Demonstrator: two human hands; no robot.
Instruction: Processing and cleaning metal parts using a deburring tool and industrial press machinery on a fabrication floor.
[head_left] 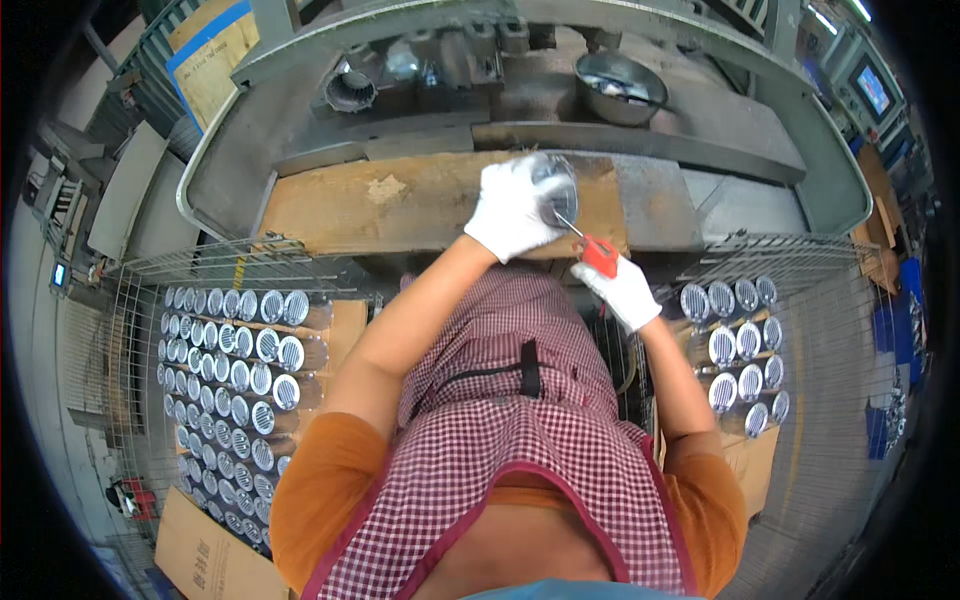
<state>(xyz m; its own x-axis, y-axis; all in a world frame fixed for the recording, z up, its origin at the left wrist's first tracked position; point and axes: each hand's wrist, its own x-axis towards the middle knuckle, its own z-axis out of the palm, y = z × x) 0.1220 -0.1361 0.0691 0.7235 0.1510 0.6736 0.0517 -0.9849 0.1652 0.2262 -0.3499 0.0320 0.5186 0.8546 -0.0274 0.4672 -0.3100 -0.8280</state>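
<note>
Item: round slotted silver metal part [556,186], being worked by hand with a red-handled thin metal tool [590,244].

Left hand [512,212], white-gloved, its grip clamped on the part over the worn brown wooden tabletop [400,205], at 12 o'clock from the body. Right hand [625,290], gloved, at 4 o'clock of the part, fingers closed round the tool, tip on the part's face. Judged step: picking or cleaning the slots; next calls for a steady tip. Matching parts fill wire baskets [235,350] at 9 and 3 o'clock.

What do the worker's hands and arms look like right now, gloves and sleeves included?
Both hands wear white knit gloves: left hand, right hand. The forearms are bare, with short orange sleeves at the upper arms. A red-and-white checked apron with dark red trim covers the front.
</note>
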